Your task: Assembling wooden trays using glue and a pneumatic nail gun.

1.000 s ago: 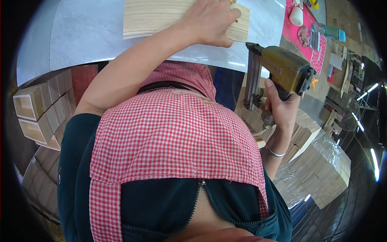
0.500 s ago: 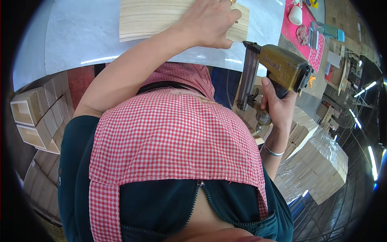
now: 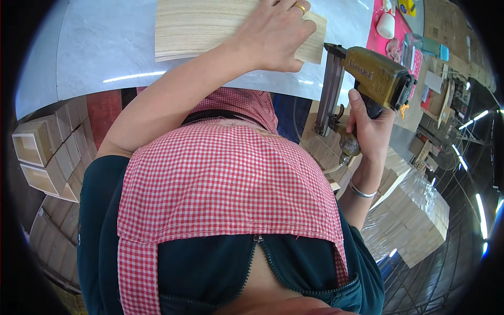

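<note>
Right grip [image 3: 371,127] wrapped firmly around handle of yellow-brown nail gun [image 3: 374,74], nose just beside right end of wooden board [image 3: 202,27]; contact unclear. Board flat on pale counter [image 3: 102,55]. Left grip [image 3: 275,39] over board's right part; clasping or only resting, cannot tell.
</note>
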`<state>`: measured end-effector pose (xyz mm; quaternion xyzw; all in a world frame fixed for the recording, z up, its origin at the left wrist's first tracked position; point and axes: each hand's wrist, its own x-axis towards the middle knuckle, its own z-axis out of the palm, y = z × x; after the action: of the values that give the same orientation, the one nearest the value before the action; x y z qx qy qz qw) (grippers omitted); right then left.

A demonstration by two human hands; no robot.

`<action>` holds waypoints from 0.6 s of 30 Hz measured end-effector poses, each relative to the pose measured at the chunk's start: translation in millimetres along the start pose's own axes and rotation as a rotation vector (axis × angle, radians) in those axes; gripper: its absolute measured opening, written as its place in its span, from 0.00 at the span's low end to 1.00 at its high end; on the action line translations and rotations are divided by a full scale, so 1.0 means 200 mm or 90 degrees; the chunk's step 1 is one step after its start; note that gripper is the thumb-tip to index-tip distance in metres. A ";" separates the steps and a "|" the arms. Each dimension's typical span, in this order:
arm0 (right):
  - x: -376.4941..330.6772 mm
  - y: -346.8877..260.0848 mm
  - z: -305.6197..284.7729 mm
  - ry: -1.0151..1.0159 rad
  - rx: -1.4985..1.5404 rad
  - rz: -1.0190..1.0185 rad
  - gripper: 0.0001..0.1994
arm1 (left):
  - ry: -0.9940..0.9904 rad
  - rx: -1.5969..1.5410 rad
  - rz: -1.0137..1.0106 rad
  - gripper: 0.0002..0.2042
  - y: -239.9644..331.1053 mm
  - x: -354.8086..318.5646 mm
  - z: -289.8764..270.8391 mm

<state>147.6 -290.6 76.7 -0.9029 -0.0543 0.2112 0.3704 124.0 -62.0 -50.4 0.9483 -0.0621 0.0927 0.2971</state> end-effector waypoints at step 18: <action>0.08 -0.07 -0.04 -0.059 -0.007 0.018 0.10 | 0.067 0.009 0.028 0.20 -0.01 0.00 0.07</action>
<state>165.3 -281.0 86.2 -0.8948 -0.0594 0.2577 0.3597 125.9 -69.2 -62.6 0.9427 -0.0667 0.1492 0.2909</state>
